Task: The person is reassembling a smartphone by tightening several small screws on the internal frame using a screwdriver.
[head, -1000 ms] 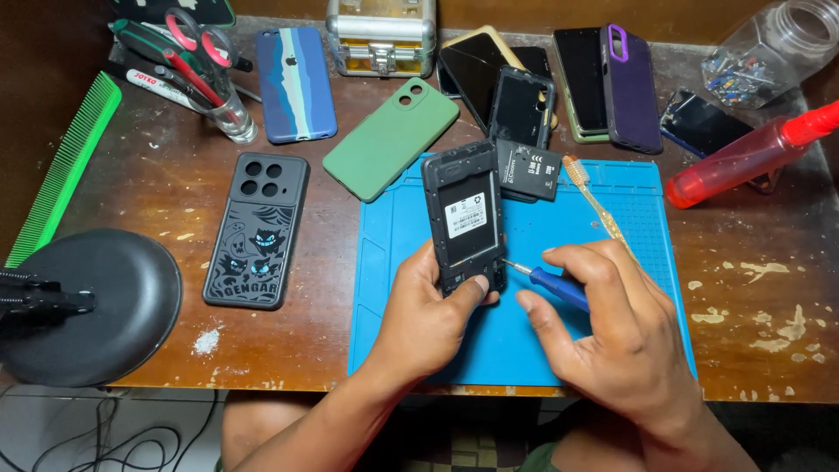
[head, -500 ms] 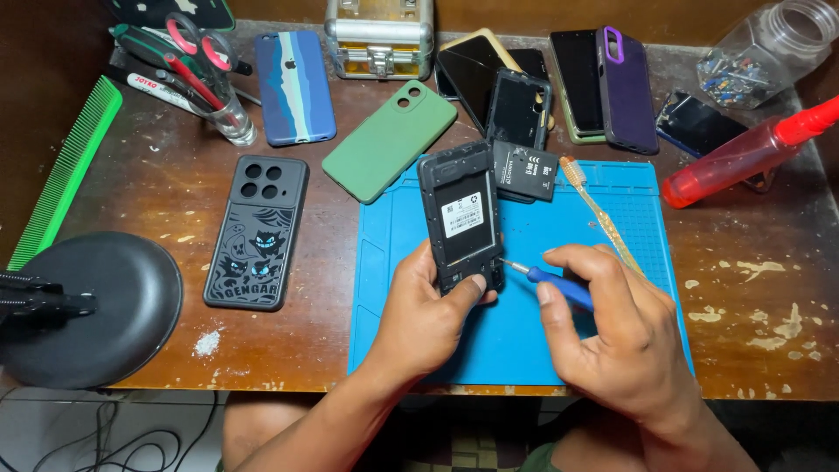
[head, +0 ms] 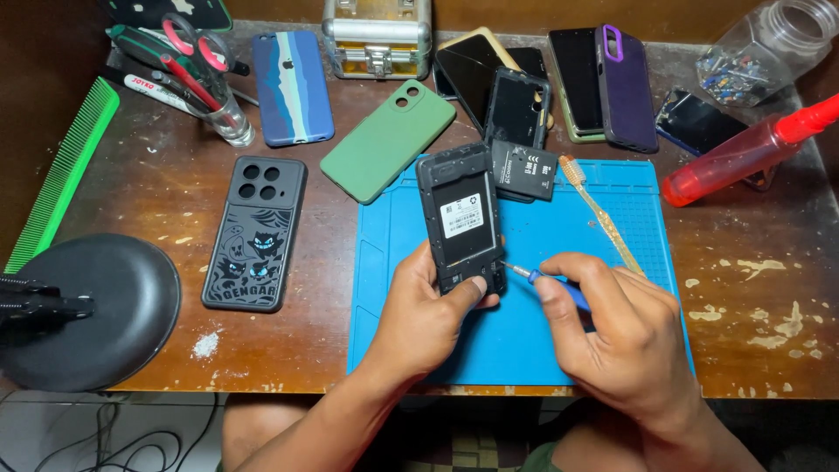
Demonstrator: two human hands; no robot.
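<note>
Two hands work: our left hand (head: 428, 310) clamps the stiff, light, fragile opened phone (head: 461, 220) by its lower edges; our right hand (head: 616, 328) pinches a slim screwdriver (head: 546, 284).

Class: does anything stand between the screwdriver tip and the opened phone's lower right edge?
Nothing visible does. The right hand holds the screwdriver, tip at the opened phone; the left hand grips its bottom, thumb beside it.

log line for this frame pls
left hand: steadies opened phone | right hand: blue screwdriver, tip at phone's lower right edge | surface: blue mat
</note>
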